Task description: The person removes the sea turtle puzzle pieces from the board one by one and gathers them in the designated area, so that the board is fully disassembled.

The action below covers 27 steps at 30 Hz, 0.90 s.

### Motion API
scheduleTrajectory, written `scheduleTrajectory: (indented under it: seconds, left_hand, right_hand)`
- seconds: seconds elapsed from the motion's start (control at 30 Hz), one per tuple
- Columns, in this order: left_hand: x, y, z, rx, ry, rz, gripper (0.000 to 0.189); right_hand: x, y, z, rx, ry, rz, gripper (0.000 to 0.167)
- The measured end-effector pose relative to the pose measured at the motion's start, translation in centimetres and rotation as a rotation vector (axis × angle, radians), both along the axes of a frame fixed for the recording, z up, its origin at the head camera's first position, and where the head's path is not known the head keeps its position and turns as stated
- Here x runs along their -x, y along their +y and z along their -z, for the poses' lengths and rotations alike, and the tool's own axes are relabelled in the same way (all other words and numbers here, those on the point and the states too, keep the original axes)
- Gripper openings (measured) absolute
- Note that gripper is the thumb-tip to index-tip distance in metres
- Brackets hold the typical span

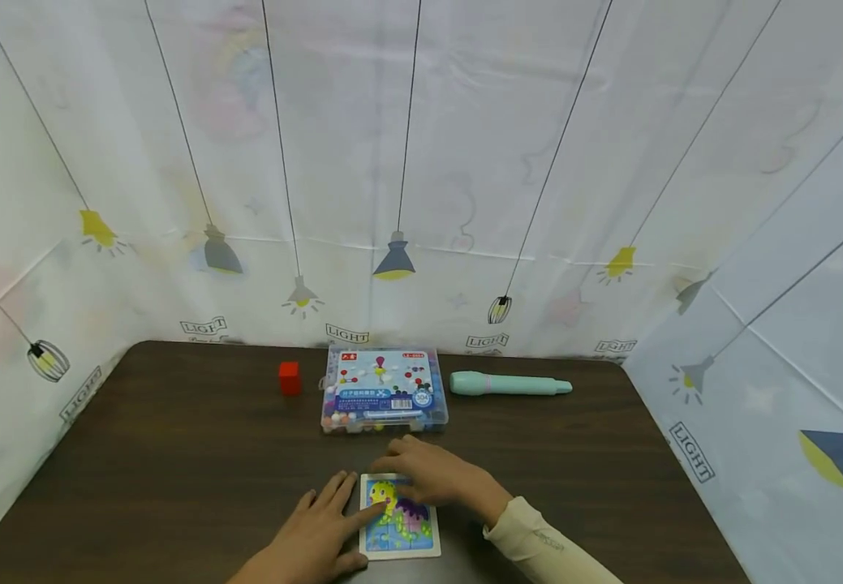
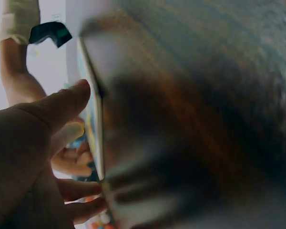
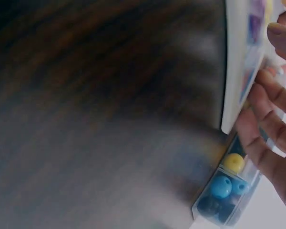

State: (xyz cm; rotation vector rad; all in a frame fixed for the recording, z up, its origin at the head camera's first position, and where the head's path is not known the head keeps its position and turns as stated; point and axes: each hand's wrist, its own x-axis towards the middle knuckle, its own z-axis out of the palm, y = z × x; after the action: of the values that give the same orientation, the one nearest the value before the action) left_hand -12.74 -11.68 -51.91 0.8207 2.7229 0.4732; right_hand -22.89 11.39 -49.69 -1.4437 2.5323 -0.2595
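So my left hand (image 1: 315, 531) is nearest, fingers spread apart, index lying over the left side of a little framed jigsaw puzzle (image 1: 401, 527) with a cartoon picture, thumb down by its bottom corner. My right hand (image 1: 432, 474) reaches in from the other side, fingers bent at the far edge, thumb apart from them and over the picture. Can't tell if those fingers actually grip anything. The puzzle sits on the dark table (image 1: 173, 470), right between my hands. Just beyond my right fingertips there's a clear case (image 1: 384, 389) of colourful beads. Past my left fingers, a red cube (image 1: 290, 379); off beyond my right knuckles, a mint-green pen-shaped thing (image 1: 510, 384). Farthest out from my fingertips hangs white cloth (image 1: 363, 146) with printed lamps.
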Motion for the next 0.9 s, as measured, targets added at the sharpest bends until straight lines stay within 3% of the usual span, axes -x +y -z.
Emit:
scheduleTrajectory:
  seconds: [0.13,0.43,0.9]
  left_hand:
    - [0.0,0.4,0.4,0.005,-0.016,0.01,0.067]
    - [0.5,0.7,0.3,0.006,-0.025,0.009,0.064]
    - [0.3,0.6,0.9,-0.031,-0.063,0.0,0.065]
  right_hand:
    - [0.2,-0.5,0.4,-0.007,-0.012,-0.041,0.048]
    - [0.2,-0.5,-0.7,-0.089,0.008,-0.105,0.042]
    - [0.1,-2.9,-1.7,-0.311,0.215,-0.237,0.047]
